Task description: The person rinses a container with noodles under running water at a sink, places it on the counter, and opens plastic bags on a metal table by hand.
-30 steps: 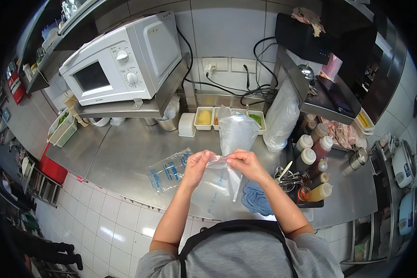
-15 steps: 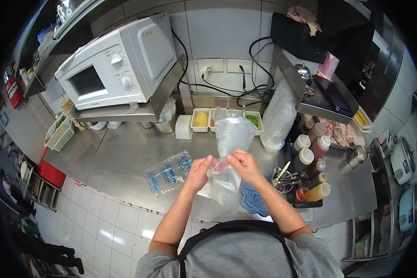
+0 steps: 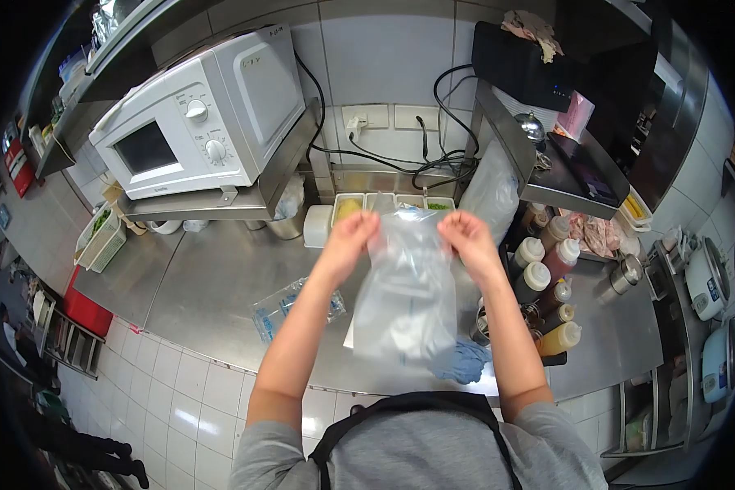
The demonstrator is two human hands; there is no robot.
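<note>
A clear plastic bag [image 3: 408, 302] hangs between my two hands above the steel counter, its far edge stretched out and its body draping toward me. My left hand [image 3: 353, 237] pinches the bag's upper left corner. Opposite it, my right hand [image 3: 469, 238] pinches the upper right corner. A flat clear wrapper with blue print [image 3: 290, 306] lies on the counter left of the bag, partly behind my left forearm. The blue cloth [image 3: 465, 362] sits to the right of the bag's lower end. Small food containers [image 3: 349, 198] stand behind my hands, partly covered.
A microwave [image 3: 196, 122] rests on a shelf at the upper left. Squeeze bottles [image 3: 535, 278] crowd a black tray on the right. A roll of plastic bags [image 3: 492, 192] leans near the wall. Cords [image 3: 384, 159] run along the back. A green basket [image 3: 100, 241] stands far left.
My hands have moved up and away from my body and spread apart. The bag, bunched between them before, is now stretched wide and hangs down over the counter.
</note>
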